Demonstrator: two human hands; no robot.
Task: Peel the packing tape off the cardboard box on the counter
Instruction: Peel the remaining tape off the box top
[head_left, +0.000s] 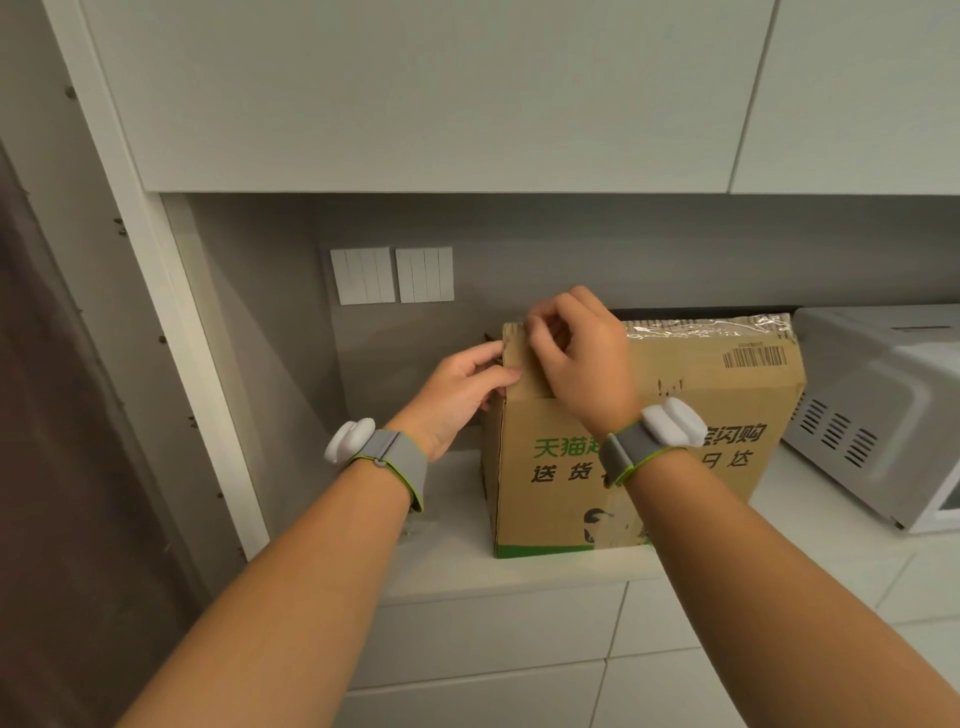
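Soft, dim indoor light is falling evenly from above, leaving the recess at twelve o'clock shadowed, glinting off the packing tape (727, 328) on my cardboard box (649, 415) at two o'clock, while the wide lens is bowing cabinet lines at the edges and blurring detail slightly.

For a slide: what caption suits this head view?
Both hands pick at clear packing tape on a brown cardboard box.

A single head-worn wide-angle view looks forward and slightly down from close range, over both forearms toward the surface (447, 545) and the wall behind it. Upper cabinets (415, 93) fill the top of the frame; straight lines bow near the edges.
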